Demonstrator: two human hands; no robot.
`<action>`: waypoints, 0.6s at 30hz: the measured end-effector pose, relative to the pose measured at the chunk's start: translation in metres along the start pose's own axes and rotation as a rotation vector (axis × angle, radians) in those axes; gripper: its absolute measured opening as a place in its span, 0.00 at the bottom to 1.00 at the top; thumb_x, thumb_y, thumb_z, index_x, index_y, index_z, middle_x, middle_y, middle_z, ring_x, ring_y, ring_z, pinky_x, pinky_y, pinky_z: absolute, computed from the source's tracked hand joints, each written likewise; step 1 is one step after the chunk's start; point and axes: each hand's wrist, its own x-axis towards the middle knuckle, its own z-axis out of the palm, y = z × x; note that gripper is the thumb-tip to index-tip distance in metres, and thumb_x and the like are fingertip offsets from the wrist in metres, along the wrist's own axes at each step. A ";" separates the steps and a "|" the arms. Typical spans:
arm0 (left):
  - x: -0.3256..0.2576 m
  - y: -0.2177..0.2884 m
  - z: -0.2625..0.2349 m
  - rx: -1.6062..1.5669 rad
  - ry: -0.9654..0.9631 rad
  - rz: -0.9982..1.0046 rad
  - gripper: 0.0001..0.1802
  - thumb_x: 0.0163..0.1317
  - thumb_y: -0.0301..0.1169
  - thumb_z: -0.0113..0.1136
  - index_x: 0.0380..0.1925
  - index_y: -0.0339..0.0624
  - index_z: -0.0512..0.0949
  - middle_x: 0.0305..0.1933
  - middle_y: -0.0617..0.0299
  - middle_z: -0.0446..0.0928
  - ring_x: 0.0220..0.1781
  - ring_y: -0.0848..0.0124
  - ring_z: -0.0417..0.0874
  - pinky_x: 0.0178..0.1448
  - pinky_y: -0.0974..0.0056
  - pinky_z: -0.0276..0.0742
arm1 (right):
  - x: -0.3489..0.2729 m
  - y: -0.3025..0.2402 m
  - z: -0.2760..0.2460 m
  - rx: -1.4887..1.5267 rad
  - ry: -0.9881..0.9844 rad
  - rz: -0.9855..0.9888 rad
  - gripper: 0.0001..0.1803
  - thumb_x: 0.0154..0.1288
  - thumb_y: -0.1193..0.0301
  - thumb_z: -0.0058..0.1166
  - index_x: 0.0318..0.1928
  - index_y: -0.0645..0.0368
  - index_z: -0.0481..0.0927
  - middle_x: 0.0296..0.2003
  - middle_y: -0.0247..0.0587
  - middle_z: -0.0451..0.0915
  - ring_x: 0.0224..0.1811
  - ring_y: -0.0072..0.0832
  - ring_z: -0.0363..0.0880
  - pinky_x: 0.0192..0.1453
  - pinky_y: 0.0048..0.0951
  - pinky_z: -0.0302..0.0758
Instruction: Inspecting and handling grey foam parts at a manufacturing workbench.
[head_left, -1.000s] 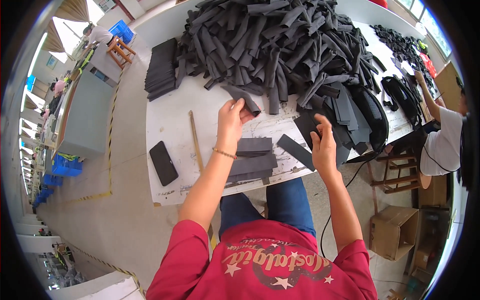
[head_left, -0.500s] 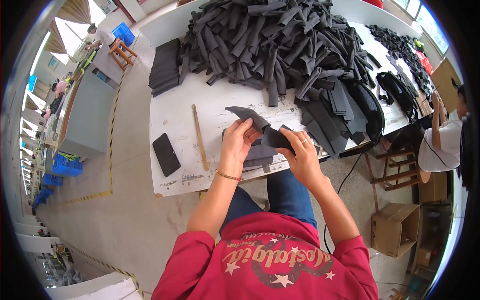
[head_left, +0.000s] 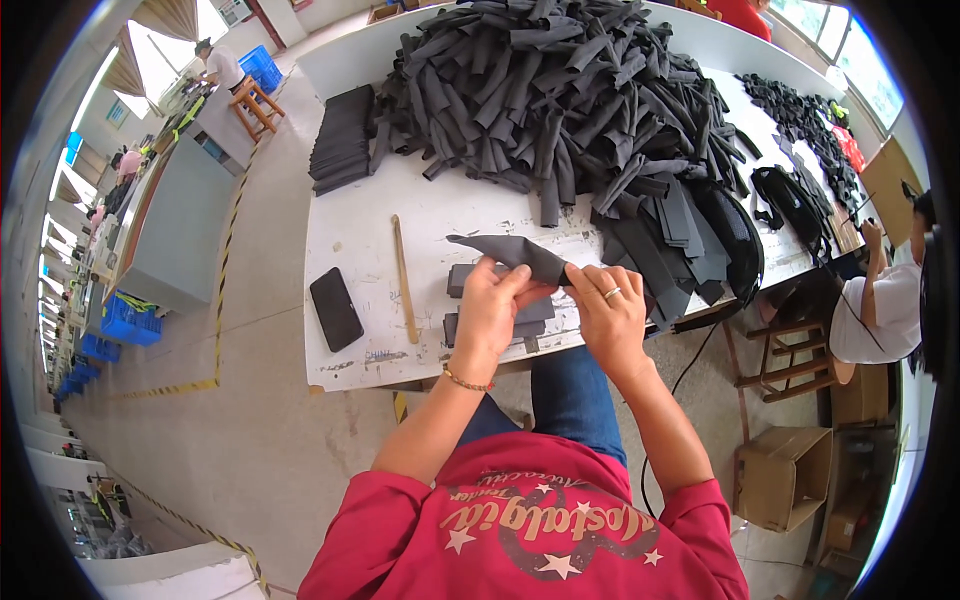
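Observation:
A dark grey fabric sleeve (head_left: pixel 518 252) is stretched between my hands above the front of the white table (head_left: pixel 375 225). My left hand (head_left: pixel 497 305) is closed on its underside, thumb on top, while its pointed end sticks out to the left. At the other end, my right hand (head_left: pixel 610 312) pinches the cloth; part of that end is hidden by the fingers. Under my hands lie several flat dark grey pieces (head_left: pixel 532 322), partly covered by the left hand. A big heap of similar rolled sleeves (head_left: pixel 540 100) fills the back of the table.
Left of my hands lie a black phone (head_left: pixel 336 309) and a thin wooden stick (head_left: pixel 404 280). A neat stack of dark strips (head_left: pixel 342 140) stands at the back left. Flat grey panels (head_left: pixel 655 240) and a black bag (head_left: pixel 790 205) lie right. Another person (head_left: pixel 875 310) sits at the right.
The cloth, bent between my hands before, is now drawn into a straighter line. My right fingers have closed onto its end, and the left hand has shifted slightly right and down.

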 end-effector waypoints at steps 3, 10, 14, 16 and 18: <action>-0.005 0.000 0.003 0.057 -0.004 0.033 0.16 0.68 0.29 0.55 0.52 0.34 0.68 0.50 0.47 0.79 0.51 0.58 0.82 0.58 0.55 0.79 | 0.000 -0.007 0.001 0.085 -0.060 0.061 0.25 0.52 0.73 0.65 0.53 0.60 0.76 0.41 0.42 0.76 0.41 0.39 0.75 0.46 0.38 0.69; 0.004 -0.011 0.004 -0.149 -0.126 0.152 0.18 0.70 0.39 0.54 0.47 0.33 0.74 0.42 0.47 0.82 0.53 0.57 0.81 0.64 0.55 0.72 | -0.013 -0.025 0.001 0.288 -0.260 0.184 0.25 0.50 0.79 0.64 0.49 0.60 0.69 0.47 0.51 0.73 0.44 0.52 0.75 0.48 0.44 0.74; -0.012 -0.033 0.013 -0.162 -0.139 0.125 0.17 0.72 0.39 0.51 0.46 0.33 0.76 0.43 0.50 0.82 0.58 0.57 0.79 0.65 0.57 0.70 | -0.010 -0.025 0.005 0.397 -0.276 0.133 0.21 0.50 0.80 0.62 0.45 0.60 0.70 0.44 0.49 0.73 0.46 0.49 0.73 0.46 0.44 0.72; -0.009 -0.034 0.012 -0.258 -0.108 0.141 0.18 0.72 0.39 0.51 0.45 0.33 0.76 0.45 0.50 0.82 0.58 0.58 0.78 0.64 0.58 0.70 | -0.004 -0.028 0.010 0.425 -0.284 0.142 0.21 0.50 0.80 0.62 0.45 0.59 0.71 0.43 0.48 0.73 0.45 0.49 0.73 0.46 0.44 0.73; -0.007 -0.026 0.004 -0.212 0.009 0.066 0.18 0.72 0.40 0.51 0.44 0.33 0.77 0.48 0.49 0.81 0.56 0.61 0.79 0.63 0.59 0.71 | 0.000 -0.033 0.002 0.319 -0.272 0.158 0.20 0.50 0.79 0.63 0.44 0.59 0.71 0.44 0.48 0.73 0.45 0.49 0.74 0.47 0.44 0.73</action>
